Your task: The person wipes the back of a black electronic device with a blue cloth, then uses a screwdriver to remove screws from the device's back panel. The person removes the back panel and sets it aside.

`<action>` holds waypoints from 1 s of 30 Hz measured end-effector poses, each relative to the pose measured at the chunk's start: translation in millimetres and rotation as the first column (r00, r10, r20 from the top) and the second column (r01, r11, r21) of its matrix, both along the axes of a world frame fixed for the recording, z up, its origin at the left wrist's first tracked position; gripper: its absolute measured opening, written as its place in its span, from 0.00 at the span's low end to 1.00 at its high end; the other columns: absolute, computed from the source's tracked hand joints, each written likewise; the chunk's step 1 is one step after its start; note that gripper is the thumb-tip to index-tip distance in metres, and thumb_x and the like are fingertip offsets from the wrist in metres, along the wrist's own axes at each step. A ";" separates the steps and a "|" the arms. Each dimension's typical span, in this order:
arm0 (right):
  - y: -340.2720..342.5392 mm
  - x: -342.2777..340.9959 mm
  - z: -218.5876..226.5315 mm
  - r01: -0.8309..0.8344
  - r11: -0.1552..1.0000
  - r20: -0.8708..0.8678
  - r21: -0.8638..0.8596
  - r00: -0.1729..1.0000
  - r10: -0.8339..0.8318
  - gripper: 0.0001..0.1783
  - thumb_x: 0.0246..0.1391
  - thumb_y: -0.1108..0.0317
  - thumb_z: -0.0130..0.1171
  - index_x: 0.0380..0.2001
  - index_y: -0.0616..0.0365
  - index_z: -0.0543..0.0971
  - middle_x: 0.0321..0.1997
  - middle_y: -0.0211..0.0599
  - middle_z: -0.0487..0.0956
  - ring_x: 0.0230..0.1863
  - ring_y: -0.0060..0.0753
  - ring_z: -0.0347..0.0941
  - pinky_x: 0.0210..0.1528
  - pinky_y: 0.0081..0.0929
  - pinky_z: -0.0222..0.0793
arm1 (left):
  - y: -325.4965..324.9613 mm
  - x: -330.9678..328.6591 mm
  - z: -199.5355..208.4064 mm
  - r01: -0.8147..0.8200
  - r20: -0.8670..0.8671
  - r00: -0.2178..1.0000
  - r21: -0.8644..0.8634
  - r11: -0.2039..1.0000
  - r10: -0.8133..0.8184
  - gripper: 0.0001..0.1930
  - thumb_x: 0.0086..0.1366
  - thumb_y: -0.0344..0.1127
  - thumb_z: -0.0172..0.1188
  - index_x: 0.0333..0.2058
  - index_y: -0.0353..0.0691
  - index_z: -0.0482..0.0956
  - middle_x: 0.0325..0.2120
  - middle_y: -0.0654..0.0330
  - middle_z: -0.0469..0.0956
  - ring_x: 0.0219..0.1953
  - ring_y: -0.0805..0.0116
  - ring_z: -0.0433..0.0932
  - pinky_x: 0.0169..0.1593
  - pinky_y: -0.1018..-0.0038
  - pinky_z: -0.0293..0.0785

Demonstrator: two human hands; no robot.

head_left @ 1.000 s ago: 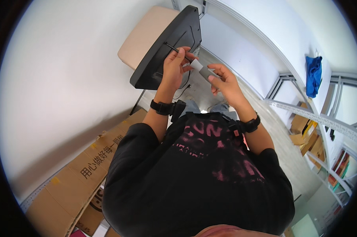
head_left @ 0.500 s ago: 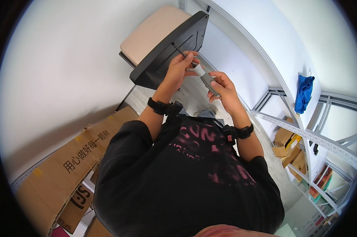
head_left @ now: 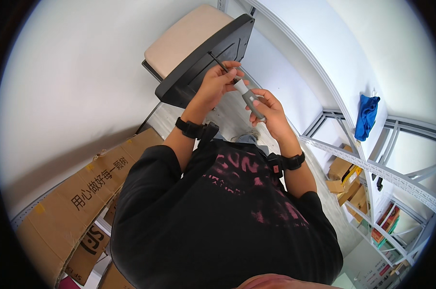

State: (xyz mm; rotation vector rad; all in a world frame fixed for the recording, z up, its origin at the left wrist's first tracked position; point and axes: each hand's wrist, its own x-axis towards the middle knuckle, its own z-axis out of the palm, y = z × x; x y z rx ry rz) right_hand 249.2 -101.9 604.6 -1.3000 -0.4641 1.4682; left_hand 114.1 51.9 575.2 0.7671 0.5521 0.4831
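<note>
A screwdriver (head_left: pixel 251 99) with a grey handle and a long dark shaft slants up to the left. Its tip meets the edge of a black panel (head_left: pixel 179 90), which has a beige padded cushion (head_left: pixel 189 36) behind it, like a chair seat on its side. My left hand (head_left: pixel 218 83) pinches the shaft just above the handle. Around the handle's lower end, the fingers of my right hand (head_left: pixel 270 111) are closed. Whatever fastener is at the tip is too small to make out.
Large brown cardboard (head_left: pixel 102 178) leans along the wall at the lower left. White metal shelving (head_left: pixel 343 153) runs down the right, holding open cardboard boxes (head_left: pixel 345 176). A blue cloth (head_left: pixel 367 116) hangs on its side. Pale floor (head_left: pixel 227 120) shows between my arms and the panel.
The whole view has shifted slightly, so everything sits a little further left. Both hands keep their hold on the screwdriver, and its tip stays at the panel's edge.
</note>
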 end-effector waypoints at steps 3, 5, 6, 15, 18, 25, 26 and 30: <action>1.5 -10.0 -8.0 0.030 0.992 0.251 0.119 0.966 -0.060 0.25 0.51 0.71 0.59 0.52 0.59 0.67 0.42 0.35 0.69 0.29 0.27 0.73 0.27 0.21 0.72 | 3.0 -0.5 0.1 0.035 -0.124 0.992 0.039 0.999 -0.030 0.13 0.68 0.38 0.51 0.45 0.36 0.71 0.35 0.59 0.76 0.34 0.68 0.79 0.37 0.74 0.77; 3.7 -11.1 -9.1 0.022 0.985 0.346 0.170 0.935 -0.080 0.24 0.51 0.70 0.59 0.53 0.60 0.67 0.43 0.36 0.69 0.30 0.27 0.73 0.27 0.21 0.72 | 5.3 -2.5 -1.0 0.068 -0.176 0.983 0.078 0.995 -0.054 0.13 0.67 0.40 0.51 0.43 0.36 0.72 0.34 0.60 0.76 0.32 0.70 0.79 0.35 0.75 0.78; 4.0 -10.1 -9.2 0.035 0.988 0.287 0.149 0.955 -0.077 0.24 0.52 0.70 0.58 0.53 0.60 0.67 0.42 0.36 0.70 0.29 0.27 0.73 0.27 0.21 0.72 | 6.0 -3.7 -2.4 0.076 -0.170 0.984 0.088 0.993 -0.061 0.13 0.67 0.40 0.52 0.43 0.37 0.73 0.34 0.60 0.76 0.31 0.71 0.79 0.35 0.75 0.78; 6.0 3.6 4.0 0.001 1.000 -0.040 -0.020 0.999 -0.002 0.21 0.54 0.70 0.56 0.52 0.59 0.68 0.33 0.33 0.73 0.26 0.26 0.72 0.25 0.20 0.71 | 4.7 -3.8 -8.5 -0.001 -0.068 0.998 0.053 0.999 0.004 0.13 0.67 0.41 0.52 0.40 0.36 0.74 0.34 0.58 0.77 0.29 0.73 0.78 0.34 0.74 0.79; 5.7 -4.0 -6.5 0.042 0.996 0.198 0.072 0.979 -0.056 0.21 0.54 0.71 0.56 0.52 0.59 0.69 0.38 0.35 0.72 0.29 0.26 0.72 0.25 0.20 0.71 | 5.6 -3.4 -2.2 0.006 -0.121 0.993 0.069 0.998 0.002 0.12 0.67 0.40 0.52 0.40 0.36 0.74 0.33 0.58 0.77 0.29 0.72 0.78 0.35 0.74 0.79; 7.4 -1.3 -0.6 0.024 0.998 0.131 0.060 0.991 -0.032 0.20 0.56 0.69 0.53 0.52 0.59 0.68 0.47 0.39 0.70 0.38 0.27 0.73 0.26 0.20 0.71 | 8.8 -5.2 -13.7 -0.019 -0.077 0.997 0.104 0.994 0.028 0.10 0.67 0.38 0.52 0.38 0.36 0.74 0.31 0.59 0.78 0.32 0.70 0.80 0.37 0.74 0.79; 8.3 -0.7 4.2 0.040 0.999 0.019 0.019 0.999 -0.041 0.19 0.57 0.68 0.53 0.52 0.59 0.68 0.46 0.39 0.70 0.37 0.28 0.74 0.26 0.21 0.71 | 9.3 -5.7 -14.8 -0.014 -0.063 0.998 0.105 0.994 0.021 0.10 0.67 0.38 0.52 0.38 0.36 0.74 0.31 0.59 0.78 0.32 0.70 0.80 0.37 0.74 0.79; 7.9 9.7 1.0 -0.055 0.998 -0.112 -0.029 0.992 0.051 0.19 0.57 0.67 0.51 0.52 0.58 0.68 0.47 0.39 0.70 0.39 0.28 0.74 0.26 0.21 0.72 | 9.8 -6.3 -15.1 -0.010 -0.046 0.999 0.088 0.996 0.014 0.11 0.67 0.39 0.51 0.39 0.37 0.74 0.32 0.59 0.79 0.34 0.69 0.80 0.37 0.75 0.78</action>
